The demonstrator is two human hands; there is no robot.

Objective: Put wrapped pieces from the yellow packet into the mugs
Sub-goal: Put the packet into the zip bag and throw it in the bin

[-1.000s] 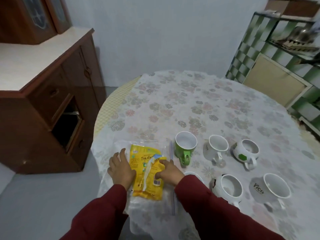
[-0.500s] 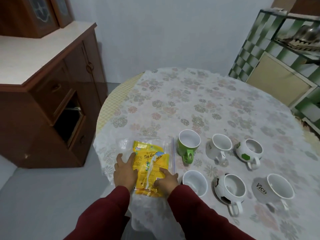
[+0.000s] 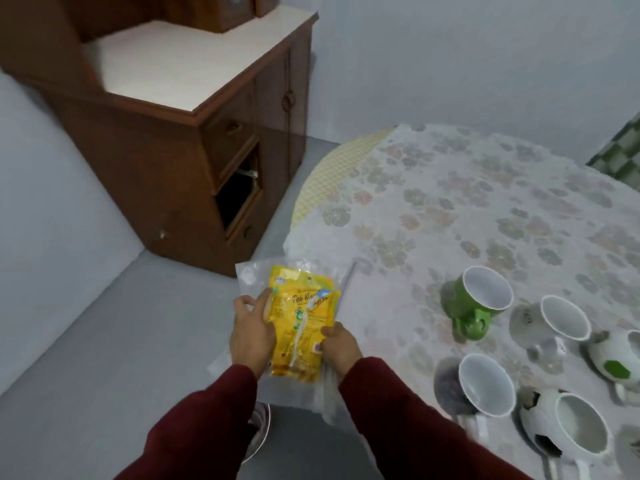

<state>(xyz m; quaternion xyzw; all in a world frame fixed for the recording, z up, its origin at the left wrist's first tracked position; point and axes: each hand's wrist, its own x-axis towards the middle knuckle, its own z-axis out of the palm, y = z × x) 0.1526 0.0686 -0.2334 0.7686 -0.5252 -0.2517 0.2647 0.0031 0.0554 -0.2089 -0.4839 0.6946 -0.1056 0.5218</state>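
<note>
At the near left edge of the table (image 3: 450, 188), both hands hold the yellow packet (image 3: 302, 323), which sits inside a clear plastic bag (image 3: 249, 273). Left hand (image 3: 251, 332) is flat on the packet's left side, fingers pressed together along the bag. Right hand (image 3: 339, 344) is curled, pinching the packet's lower right edge through or at the plastic; cannot tell which. Packet and bag are lifted, hanging partly past the table edge over the floor, near the person's lap.

Packet looks still sealed, or at least nothing is out of it; no loose wrapped pieces visible anywhere. Bag's zip strip runs along the right side, open or closed unclear.

Mugs stand to the right on the flowered cloth: green mug (image 3: 481, 299) nearest the packet, white mug (image 3: 561, 317) right of it, a green-spotted mug (image 3: 616, 355) at the right edge, another white mug (image 3: 485, 384) nearer, football-pattern mug (image 3: 571, 434) at the near right. All visible mug insides look empty.

Judgement: task barely started. Left to do: get packet out of the bag, open it, drop pieces into each mug.
</note>
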